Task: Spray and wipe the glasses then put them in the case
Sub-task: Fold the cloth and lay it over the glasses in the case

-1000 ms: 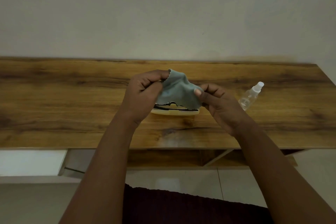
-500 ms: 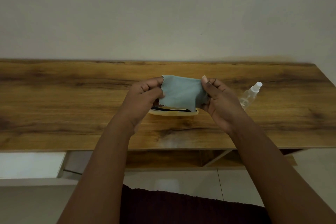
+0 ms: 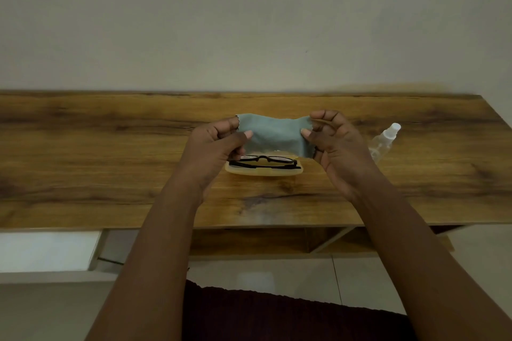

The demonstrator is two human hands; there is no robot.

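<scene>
Both hands are raised over the middle of the wooden tabletop (image 3: 83, 147), stretching a small grey-blue cloth (image 3: 273, 134) between them. Left hand (image 3: 214, 147) pinches the cloth's left edge, thumb pressed on the near face and the other fingers curled behind it. Right hand (image 3: 336, 144) pinches the right edge the same way, its thumb tip on the front of the cloth and its fingers bent over the top corner. The cloth hangs spread out, with pinked, zigzag edges showing at both upper corners.

Just below and beyond the cloth, an open yellowish case (image 3: 263, 171) rests on the tabletop. Black-framed glasses (image 3: 263, 161) lie folded inside it, the temples crossing along the near side and the bridge near the centre. The cloth's lower edge hangs just above the far rim of the case and hides part of it; whether the cloth touches the case or the glasses cannot be told. Neither hand touches the glasses, which sit between the two wrists and lower in the view.

To the right of the right hand, apart from the case, a clear spray bottle (image 3: 383, 140) with a white cap is on the tabletop; the hand covers its lower end.
</scene>
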